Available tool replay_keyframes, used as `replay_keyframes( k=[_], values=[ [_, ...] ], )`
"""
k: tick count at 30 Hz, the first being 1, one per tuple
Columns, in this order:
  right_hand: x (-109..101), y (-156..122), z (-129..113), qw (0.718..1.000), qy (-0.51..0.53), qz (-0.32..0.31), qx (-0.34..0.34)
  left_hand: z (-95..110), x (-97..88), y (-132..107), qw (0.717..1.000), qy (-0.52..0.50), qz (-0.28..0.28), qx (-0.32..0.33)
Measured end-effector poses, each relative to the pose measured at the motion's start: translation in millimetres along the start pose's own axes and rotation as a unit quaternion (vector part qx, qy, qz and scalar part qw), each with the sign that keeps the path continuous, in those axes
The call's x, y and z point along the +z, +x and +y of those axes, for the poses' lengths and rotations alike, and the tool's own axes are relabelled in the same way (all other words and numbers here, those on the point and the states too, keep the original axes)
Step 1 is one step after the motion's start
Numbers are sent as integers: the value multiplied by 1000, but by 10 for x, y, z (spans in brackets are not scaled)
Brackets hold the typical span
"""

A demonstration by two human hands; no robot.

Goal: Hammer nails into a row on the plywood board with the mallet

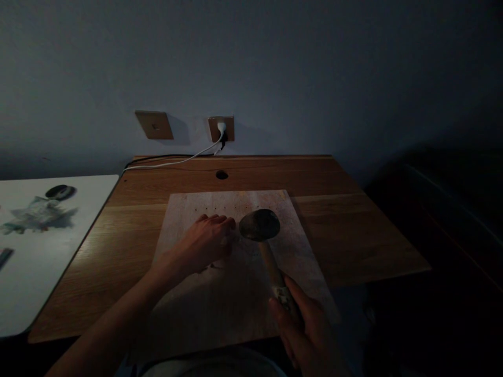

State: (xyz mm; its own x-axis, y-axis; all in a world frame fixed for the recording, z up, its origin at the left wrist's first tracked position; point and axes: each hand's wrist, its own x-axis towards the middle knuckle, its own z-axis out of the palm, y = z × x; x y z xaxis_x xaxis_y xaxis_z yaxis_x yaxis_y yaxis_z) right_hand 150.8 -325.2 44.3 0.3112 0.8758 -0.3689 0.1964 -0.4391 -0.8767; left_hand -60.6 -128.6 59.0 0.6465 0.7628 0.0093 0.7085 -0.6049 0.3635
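A mallet with a dark, rounded head and a wooden handle is in my right hand, its fingers wrapped round the taped-looking lower grip. The head is raised just right of my left hand, whose fingers are curled together over the pale wooden board. Whatever those left fingers pinch is hidden. Along the board's far side runs a row of several small dark dots; I cannot tell whether they are holes or nail heads. A small dark spot shows beside the left wrist.
Beneath the board is a brown wooden table with a round cable hole. Cables run along its back to a wall socket. On the left, a white table bears a crumpled plastic bag and a black round object.
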Motion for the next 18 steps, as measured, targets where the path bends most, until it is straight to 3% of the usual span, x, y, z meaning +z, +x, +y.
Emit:
replay_keyframes(
  k=[6, 13, 18],
  values=[
    [-36, -17, 15, 999, -9, 29, -10, 182, 58, 136, 999, 18, -44, -10],
    [-24, 28, -28, 1000, 5, 4, -3, 0, 64, 70, 993, -112, -5, -35],
    [-4, 19, -7, 1000, 15, 13, -4, 7, 33, 52, 997, -71, -19, -20]
  ],
)
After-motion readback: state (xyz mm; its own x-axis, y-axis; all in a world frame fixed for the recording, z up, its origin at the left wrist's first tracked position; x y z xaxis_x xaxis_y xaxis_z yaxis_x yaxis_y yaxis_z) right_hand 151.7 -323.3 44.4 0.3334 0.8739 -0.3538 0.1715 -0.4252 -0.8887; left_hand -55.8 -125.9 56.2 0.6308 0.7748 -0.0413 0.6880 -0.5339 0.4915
